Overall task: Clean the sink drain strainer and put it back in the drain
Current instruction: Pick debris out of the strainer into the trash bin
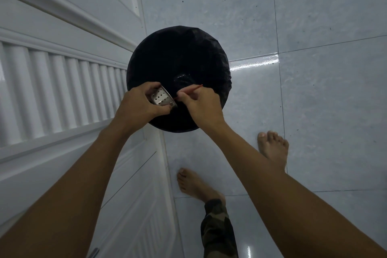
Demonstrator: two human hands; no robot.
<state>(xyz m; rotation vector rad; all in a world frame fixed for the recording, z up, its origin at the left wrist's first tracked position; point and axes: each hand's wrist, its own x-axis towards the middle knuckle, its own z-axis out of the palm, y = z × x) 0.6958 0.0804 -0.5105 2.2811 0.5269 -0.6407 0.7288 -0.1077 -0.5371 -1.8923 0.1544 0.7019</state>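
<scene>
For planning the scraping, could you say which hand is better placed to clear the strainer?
Right: the right hand pinches the stick, its tip at the strainer, which the left hand grips over the bin.

your forearms are bare all the way down to your left hand (138, 103) and your right hand (202, 103). your left foot (195, 184) and right foot (273, 148) are bare too. over your left ankle sits a trouser leg (217, 230) in camouflage cloth, blotched dark green, olive and brown, its hem bunched into a narrow cuff. your right forearm hides the right leg.
</scene>
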